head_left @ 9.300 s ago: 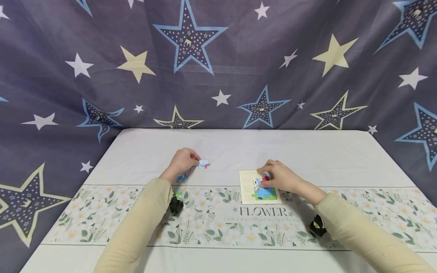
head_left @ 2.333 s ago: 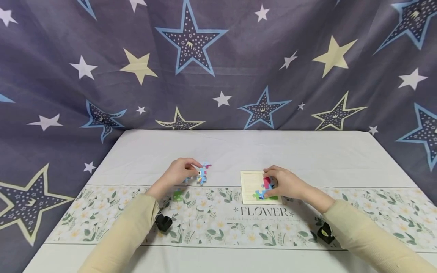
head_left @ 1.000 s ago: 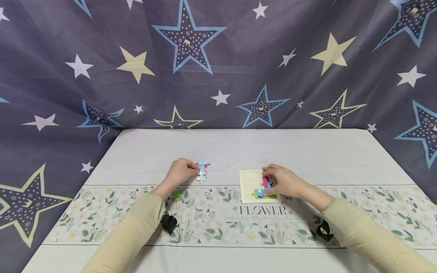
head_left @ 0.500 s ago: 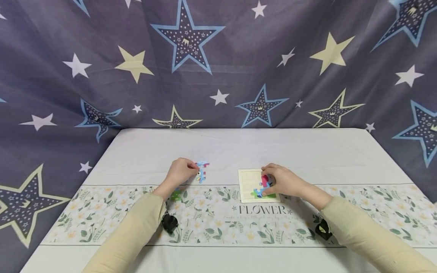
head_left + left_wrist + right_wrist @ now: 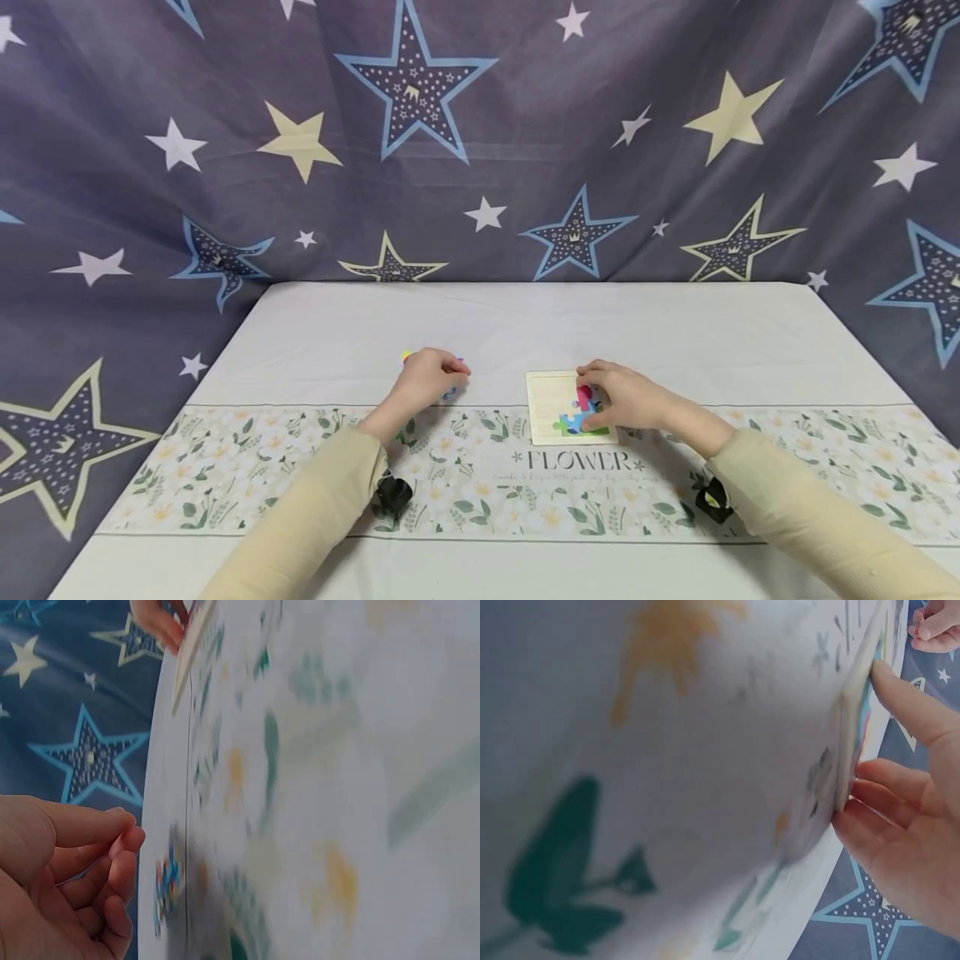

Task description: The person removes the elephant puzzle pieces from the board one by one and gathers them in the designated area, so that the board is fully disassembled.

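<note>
A cream puzzle board point(image 5: 543, 393) lies on the floral tablecloth, with pink, blue and green pieces point(image 5: 579, 410) fitted in its right part. My right hand point(image 5: 624, 397) holds the board at its right side. The right wrist view shows one finger point(image 5: 907, 705) on the board's face point(image 5: 849, 750) and the others curled at its edge. My left hand point(image 5: 433, 379) hovers over loose pieces left of the board, and a blue piece point(image 5: 450, 394) peeks out beneath it. In the left wrist view its loosely curled fingers point(image 5: 124, 847) stop just short of a colourful piece point(image 5: 166, 883) and hold nothing.
A small yellow piece point(image 5: 406, 357) lies just behind my left hand. The table point(image 5: 675, 333) is draped in a white cloth with a flower band. A star-printed curtain point(image 5: 480, 150) hangs behind and down both sides. Black camera straps point(image 5: 392, 493) sit on both wrists.
My left hand has slid right and now covers the joined blue pieces it was touching. The right hand has stayed on the board.
</note>
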Demonstrator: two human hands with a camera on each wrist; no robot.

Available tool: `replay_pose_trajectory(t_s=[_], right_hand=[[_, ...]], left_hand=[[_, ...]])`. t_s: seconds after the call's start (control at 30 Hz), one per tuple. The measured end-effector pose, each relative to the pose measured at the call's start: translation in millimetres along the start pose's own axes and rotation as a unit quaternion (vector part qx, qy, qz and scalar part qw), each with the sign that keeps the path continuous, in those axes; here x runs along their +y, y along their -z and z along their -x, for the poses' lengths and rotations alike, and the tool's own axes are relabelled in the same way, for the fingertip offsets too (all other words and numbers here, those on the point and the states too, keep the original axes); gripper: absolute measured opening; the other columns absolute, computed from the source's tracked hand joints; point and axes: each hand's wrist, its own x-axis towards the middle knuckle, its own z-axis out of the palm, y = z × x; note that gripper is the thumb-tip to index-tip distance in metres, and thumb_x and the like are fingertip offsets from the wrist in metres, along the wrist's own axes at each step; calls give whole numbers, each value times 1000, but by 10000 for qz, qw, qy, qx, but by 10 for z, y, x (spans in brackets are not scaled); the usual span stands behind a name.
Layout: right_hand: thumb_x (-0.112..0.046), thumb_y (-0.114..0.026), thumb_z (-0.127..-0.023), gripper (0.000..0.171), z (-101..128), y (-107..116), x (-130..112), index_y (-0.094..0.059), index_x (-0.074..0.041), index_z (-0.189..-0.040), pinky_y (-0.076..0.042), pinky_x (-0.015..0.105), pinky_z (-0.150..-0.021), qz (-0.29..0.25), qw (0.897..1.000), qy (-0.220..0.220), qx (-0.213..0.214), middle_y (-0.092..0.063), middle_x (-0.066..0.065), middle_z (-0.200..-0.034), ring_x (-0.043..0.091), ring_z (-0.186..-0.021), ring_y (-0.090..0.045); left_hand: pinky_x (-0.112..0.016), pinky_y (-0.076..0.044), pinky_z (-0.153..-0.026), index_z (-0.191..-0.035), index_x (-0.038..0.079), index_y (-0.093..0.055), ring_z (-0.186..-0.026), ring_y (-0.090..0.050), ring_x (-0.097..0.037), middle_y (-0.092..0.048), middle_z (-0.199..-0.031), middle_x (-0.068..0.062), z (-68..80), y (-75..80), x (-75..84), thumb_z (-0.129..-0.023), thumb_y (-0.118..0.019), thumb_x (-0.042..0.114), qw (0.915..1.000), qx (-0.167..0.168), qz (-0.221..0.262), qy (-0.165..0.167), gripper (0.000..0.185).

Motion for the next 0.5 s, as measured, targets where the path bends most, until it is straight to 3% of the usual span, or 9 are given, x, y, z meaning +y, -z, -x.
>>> replay_pose_trajectory(t_s=[0.5], right_hand=[[-32,-69,-69,64,15,93,83,-45,-4,-121,-33,42,-90,-173,9977,298,-583,-34,11,-130,28,-116,-35]], left_hand=[[-22,-41,-58,-83,17,-68,-63,-51,-7,-60,-72,11,48,-544,582,-78,-61,20,9919,-933,247,-821,10]])
